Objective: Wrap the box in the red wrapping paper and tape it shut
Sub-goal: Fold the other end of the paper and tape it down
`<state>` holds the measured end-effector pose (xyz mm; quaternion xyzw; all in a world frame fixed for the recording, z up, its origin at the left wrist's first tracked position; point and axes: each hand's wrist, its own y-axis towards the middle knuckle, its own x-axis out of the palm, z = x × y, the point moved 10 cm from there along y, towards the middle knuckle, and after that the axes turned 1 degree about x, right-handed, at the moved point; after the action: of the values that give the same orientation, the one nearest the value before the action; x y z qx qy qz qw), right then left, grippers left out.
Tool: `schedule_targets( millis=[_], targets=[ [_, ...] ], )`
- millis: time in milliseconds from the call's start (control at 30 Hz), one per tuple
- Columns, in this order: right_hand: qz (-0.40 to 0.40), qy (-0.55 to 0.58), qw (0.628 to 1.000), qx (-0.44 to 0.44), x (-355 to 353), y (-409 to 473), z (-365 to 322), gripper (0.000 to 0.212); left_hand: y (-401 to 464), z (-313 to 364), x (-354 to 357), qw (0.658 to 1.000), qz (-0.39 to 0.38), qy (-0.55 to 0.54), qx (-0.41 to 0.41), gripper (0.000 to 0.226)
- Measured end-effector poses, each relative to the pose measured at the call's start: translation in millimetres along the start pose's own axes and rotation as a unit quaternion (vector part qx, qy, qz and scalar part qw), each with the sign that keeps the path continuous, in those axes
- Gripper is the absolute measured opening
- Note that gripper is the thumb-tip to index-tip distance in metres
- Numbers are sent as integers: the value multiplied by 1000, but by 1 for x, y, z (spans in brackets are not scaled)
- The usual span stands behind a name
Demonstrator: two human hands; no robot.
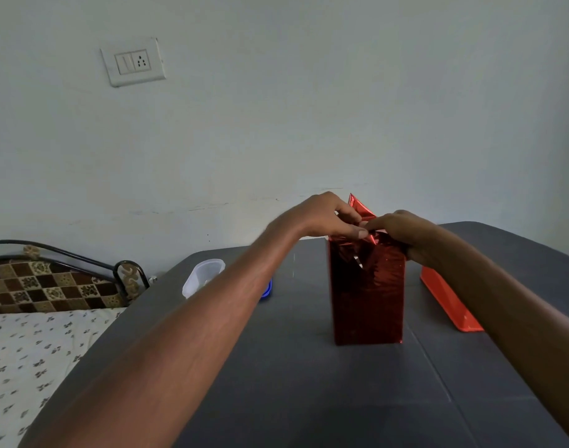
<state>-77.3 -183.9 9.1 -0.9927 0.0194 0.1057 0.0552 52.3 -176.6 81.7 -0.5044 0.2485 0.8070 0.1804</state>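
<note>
Your dark grey table (pixel 309 399) fills the lower half of the view, with a bed (pixel 34 350) in a leaf-print sheet off at 8 o'clock and a checked cushion (pixel 44 289) against its metal rail. No brand name or writing can be read on anything here.

The box (pixel 367 295) stands upright on the table at about 1 o'clock from the centre of the tabletop, its sides already covered in the shiny red wrapping paper (pixel 360 206), whose loose flap pokes up above the top end.

Your left hand (pixel 322 216) comes in over the top of the box with its fingers curled, pinching folded paper at the top edge. Your right hand (pixel 402 231) meets it from the 3 o'clock side, fingers also curled onto the paper folds; the fingertips of both hands touch.

An orange tray (pixel 448 302) lies at 3 o'clock of the box, partly hidden by your right forearm. A clear plastic container (pixel 202 276) sits at 9 o'clock, its contents impossible to tell, and a blue object (pixel 266 289) peeks out behind your left forearm.

A white switch-and-socket plate (pixel 133 62) hangs on the wall at 11 o'clock.
</note>
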Motion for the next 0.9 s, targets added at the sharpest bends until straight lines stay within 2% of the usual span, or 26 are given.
schedule_targets(
  millis=[200, 267, 333, 367, 433, 500, 667, 700, 767, 900],
  targets=[
    [-4, 11, 1000, 5, 0, 1, 6, 25, -1, -10, 4, 998, 0, -60, -23, 45],
    [7, 30, 1000, -3, -6, -1, 10, 35, -4, -11, 3, 997, 0, -69, -33, 49],
    [58, 42, 997, -32, -26, -2, 15, 45, -4, -11, 3, 997, -2, -75, -32, 47],
    [112, 13, 992, -56, -43, -2, 18, 47, -4, -10, 3, 996, -3, -79, -32, 46],
    [224, -122, 962, -92, -75, -10, 21, 41, -5, -11, 3, 996, -1, -80, -35, 46],
    [285, -254, 921, -81, -94, -20, 29, 29, -4, -11, 4, 996, -1, -81, -35, 47],
    [307, -425, 851, -18, -121, -37, 46, 10, -3, -12, 3, 995, 3, -91, -34, 46],
    [303, -446, 842, -4, -124, -36, 51, 12, -3, -14, 2, 995, 4, -95, -37, 46],
    [302, -463, 833, 24, -138, -38, 63, 19, -2, -12, 5, 994, 1, -102, -40, 44],
    [298, -444, 844, 38, -149, -39, 74, 10, -4, -11, 5, 993, -3, -112, -43, 42]
  ],
)
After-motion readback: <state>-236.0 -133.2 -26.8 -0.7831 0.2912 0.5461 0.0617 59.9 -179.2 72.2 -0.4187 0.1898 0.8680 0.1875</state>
